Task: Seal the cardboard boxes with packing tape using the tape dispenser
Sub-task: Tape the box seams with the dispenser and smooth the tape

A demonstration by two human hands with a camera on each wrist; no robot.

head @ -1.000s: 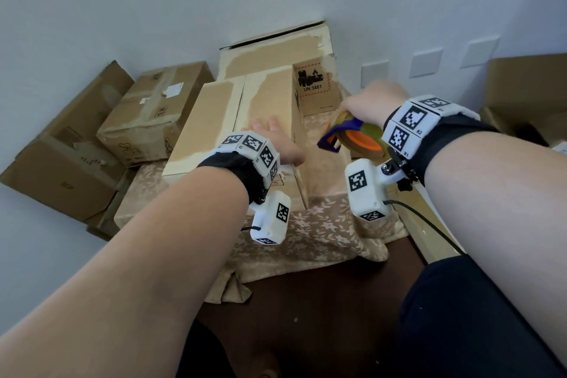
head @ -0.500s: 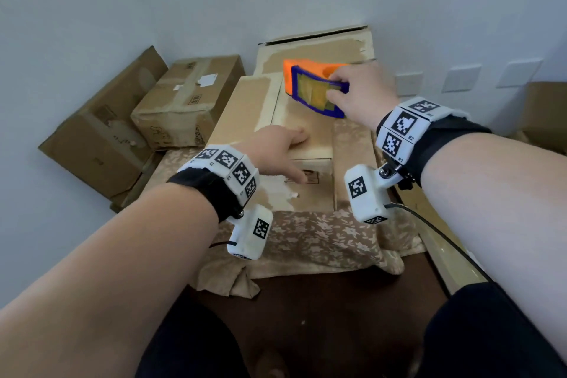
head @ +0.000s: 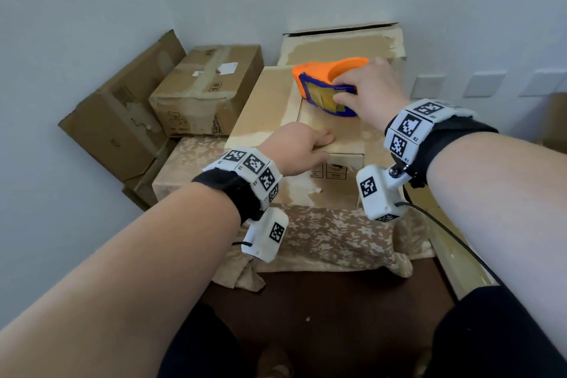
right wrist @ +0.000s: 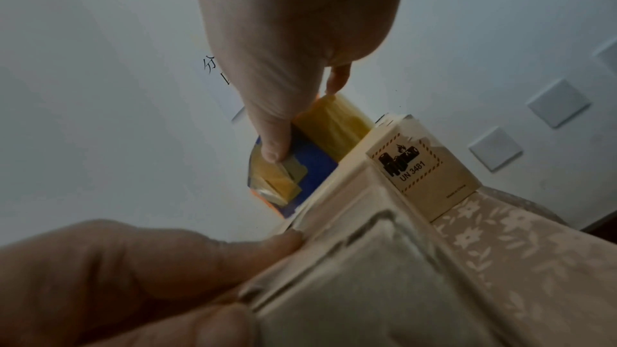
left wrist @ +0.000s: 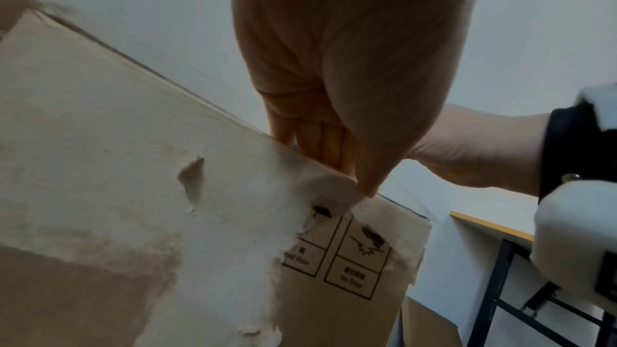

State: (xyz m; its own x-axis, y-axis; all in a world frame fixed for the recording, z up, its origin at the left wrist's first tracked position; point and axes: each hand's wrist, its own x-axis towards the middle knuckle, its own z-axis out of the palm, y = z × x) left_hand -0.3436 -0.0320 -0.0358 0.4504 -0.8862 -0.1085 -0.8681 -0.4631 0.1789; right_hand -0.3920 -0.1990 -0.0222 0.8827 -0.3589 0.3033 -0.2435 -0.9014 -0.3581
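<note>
Against the wall on the left lean flattened cardboard sheets [head: 116,120] and a taped brown box [head: 208,92], beside a table under a flowered cloth [head: 334,239]. On it sits the box [head: 267,107] being sealed, where the left hand [head: 299,147] presses flat, fingers straight, on the near flap. Further right, the right hand [head: 372,92] grips the orange tape dispenser [head: 325,83] on the box top, a bigger box [head: 340,43] and pale wall behind.
</note>
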